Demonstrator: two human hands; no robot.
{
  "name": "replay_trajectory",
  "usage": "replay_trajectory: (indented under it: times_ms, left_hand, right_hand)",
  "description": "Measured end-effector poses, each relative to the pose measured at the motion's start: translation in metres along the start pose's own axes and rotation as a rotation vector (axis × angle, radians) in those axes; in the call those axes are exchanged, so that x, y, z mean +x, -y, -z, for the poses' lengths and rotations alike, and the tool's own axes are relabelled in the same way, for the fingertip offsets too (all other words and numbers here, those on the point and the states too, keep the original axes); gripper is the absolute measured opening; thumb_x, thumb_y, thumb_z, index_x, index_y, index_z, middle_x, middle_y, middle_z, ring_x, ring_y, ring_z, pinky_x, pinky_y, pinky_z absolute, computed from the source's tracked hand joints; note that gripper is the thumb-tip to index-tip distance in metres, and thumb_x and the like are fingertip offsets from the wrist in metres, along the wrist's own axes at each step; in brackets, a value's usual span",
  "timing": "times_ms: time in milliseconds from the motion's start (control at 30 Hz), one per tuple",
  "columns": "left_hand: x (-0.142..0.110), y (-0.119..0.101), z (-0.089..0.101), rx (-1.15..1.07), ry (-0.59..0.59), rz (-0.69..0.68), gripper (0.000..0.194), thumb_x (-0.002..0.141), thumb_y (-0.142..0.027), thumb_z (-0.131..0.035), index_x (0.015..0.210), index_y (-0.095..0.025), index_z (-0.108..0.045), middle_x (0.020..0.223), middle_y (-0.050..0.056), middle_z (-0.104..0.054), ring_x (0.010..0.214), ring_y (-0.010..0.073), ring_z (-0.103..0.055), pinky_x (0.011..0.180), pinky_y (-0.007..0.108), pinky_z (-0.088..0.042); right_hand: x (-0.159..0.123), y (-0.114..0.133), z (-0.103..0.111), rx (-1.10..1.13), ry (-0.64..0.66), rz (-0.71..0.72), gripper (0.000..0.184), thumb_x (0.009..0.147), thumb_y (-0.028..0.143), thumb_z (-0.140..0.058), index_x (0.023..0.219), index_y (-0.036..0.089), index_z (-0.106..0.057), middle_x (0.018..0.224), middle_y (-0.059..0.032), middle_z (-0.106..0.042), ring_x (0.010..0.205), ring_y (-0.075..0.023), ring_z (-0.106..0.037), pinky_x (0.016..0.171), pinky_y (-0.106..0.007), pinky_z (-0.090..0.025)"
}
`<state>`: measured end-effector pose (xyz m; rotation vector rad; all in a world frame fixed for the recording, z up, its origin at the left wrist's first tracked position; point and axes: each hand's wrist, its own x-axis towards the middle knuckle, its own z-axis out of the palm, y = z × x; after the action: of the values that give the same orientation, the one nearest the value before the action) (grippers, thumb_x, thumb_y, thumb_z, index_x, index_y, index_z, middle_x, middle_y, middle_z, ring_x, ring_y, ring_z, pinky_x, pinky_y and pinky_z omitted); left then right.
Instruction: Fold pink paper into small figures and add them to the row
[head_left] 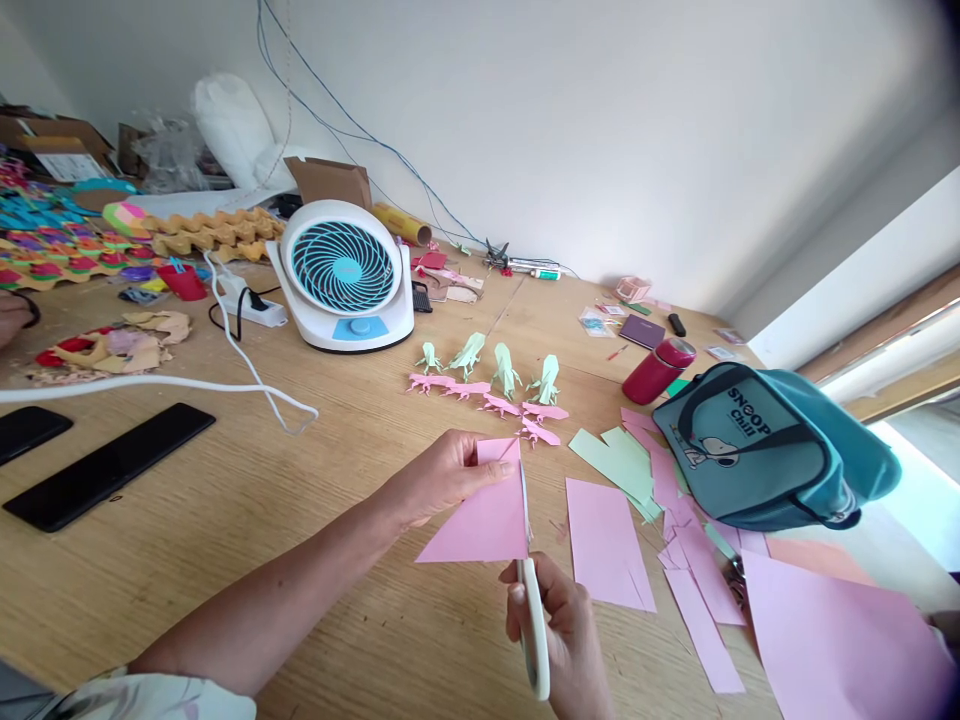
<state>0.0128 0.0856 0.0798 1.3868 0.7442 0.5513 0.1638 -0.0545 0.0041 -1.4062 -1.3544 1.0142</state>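
Note:
My left hand (450,470) pinches a folded piece of pink paper (480,525) near its upper edge, thumb on top. In my right hand (562,620) is a pair of scissors (534,635) with white handles. Their blades run along the right edge of the pink paper and point away from me. Just beyond the paper lie several pink paper insects (501,404), and behind them stand several pale green ones (506,368). A pink paper sheet (609,545) lies flat to the right of the scissors.
At the right are green paper pieces (619,465), pink strips (703,630), a teal bag (750,450) and a red flask (658,370). A white fan (345,275) stands at the back. Leftward lie a black phone (112,465) and a white cable (165,382). Another person's hand (15,312) shows at far left.

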Motion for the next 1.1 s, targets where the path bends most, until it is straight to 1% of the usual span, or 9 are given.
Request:
replay_trajectory:
  times_ms: [100, 233, 333, 467, 667, 967, 1100]
  left_hand:
    - [0.0005, -0.0005, -0.0004, -0.007, -0.006, -0.018, 0.036, 0.081, -0.045, -0.064, 0.067, -0.015, -0.050, 0.059, -0.005, -0.046, 0.050, 0.0068, -0.041, 0.048, 0.019, -0.028]
    - [0.0003, -0.0003, -0.0006, -0.017, -0.011, -0.036, 0.036, 0.080, -0.043, -0.065, 0.066, -0.015, -0.049, 0.059, -0.005, -0.046, 0.050, 0.0065, -0.041, 0.048, 0.018, -0.028]
    - [-0.0012, -0.0005, -0.0020, -0.017, 0.006, -0.011, 0.035, 0.082, -0.042, -0.064, 0.067, -0.014, -0.051, 0.060, -0.003, -0.050, 0.052, 0.0074, -0.044, 0.048, 0.018, -0.030]
    - [-0.0031, 0.0000, -0.0049, -0.018, 0.047, 0.025, 0.033, 0.084, -0.042, -0.062, 0.070, -0.013, -0.054, 0.064, -0.001, -0.055, 0.056, 0.0093, -0.049, 0.050, 0.019, -0.034]
    - [-0.0036, 0.0001, -0.0065, -0.028, 0.064, 0.034, 0.032, 0.085, -0.042, -0.062, 0.073, -0.013, -0.057, 0.066, 0.001, -0.059, 0.058, 0.0110, -0.053, 0.052, 0.020, -0.036]
    - [-0.0032, 0.0011, -0.0073, -0.035, 0.032, 0.032, 0.034, 0.084, -0.043, -0.063, 0.072, -0.013, -0.054, 0.064, -0.001, -0.054, 0.056, 0.0096, -0.049, 0.052, 0.020, -0.033]
    - [-0.0043, -0.0008, -0.0071, -0.035, 0.054, 0.036, 0.035, 0.084, -0.045, -0.063, 0.073, -0.014, -0.053, 0.065, -0.002, -0.051, 0.056, 0.0087, -0.046, 0.052, 0.020, -0.032]
  right_hand:
    - [-0.0002, -0.0008, -0.0005, 0.002, -0.002, 0.005, 0.040, 0.091, 0.053, -0.051, 0.080, 0.017, -0.062, 0.050, 0.0020, -0.051, 0.049, -0.0116, -0.039, 0.050, -0.025, -0.032]
    - [-0.0005, 0.0004, -0.0007, -0.001, -0.014, 0.000, 0.041, 0.090, 0.055, -0.052, 0.074, 0.018, -0.059, 0.050, 0.0019, -0.051, 0.049, -0.0117, -0.040, 0.051, -0.025, -0.033]
    - [-0.0002, 0.0026, -0.0002, 0.023, -0.014, -0.023, 0.042, 0.089, 0.056, -0.053, 0.069, 0.018, -0.055, 0.051, 0.0018, -0.051, 0.051, -0.0117, -0.041, 0.051, -0.024, -0.034]
    - [0.0001, 0.0045, 0.0008, 0.058, -0.015, -0.058, 0.045, 0.087, 0.056, -0.055, 0.062, 0.019, -0.049, 0.054, 0.0014, -0.050, 0.051, -0.0111, -0.040, 0.048, -0.023, -0.033]
    - [-0.0007, 0.0032, 0.0005, 0.020, -0.032, -0.008, 0.045, 0.089, 0.054, -0.053, 0.061, 0.019, -0.049, 0.053, 0.0016, -0.049, 0.051, -0.0111, -0.040, 0.050, -0.024, -0.032]
    - [-0.0001, 0.0037, -0.0001, -0.012, -0.040, 0.023, 0.046, 0.091, 0.053, -0.051, 0.060, 0.019, -0.047, 0.051, 0.0021, -0.048, 0.049, -0.0107, -0.038, 0.050, -0.024, -0.030]
    - [-0.0004, 0.0033, 0.0005, -0.007, -0.039, 0.011, 0.045, 0.091, 0.053, -0.052, 0.061, 0.020, -0.047, 0.051, 0.0022, -0.048, 0.050, -0.0109, -0.039, 0.050, -0.024, -0.030]
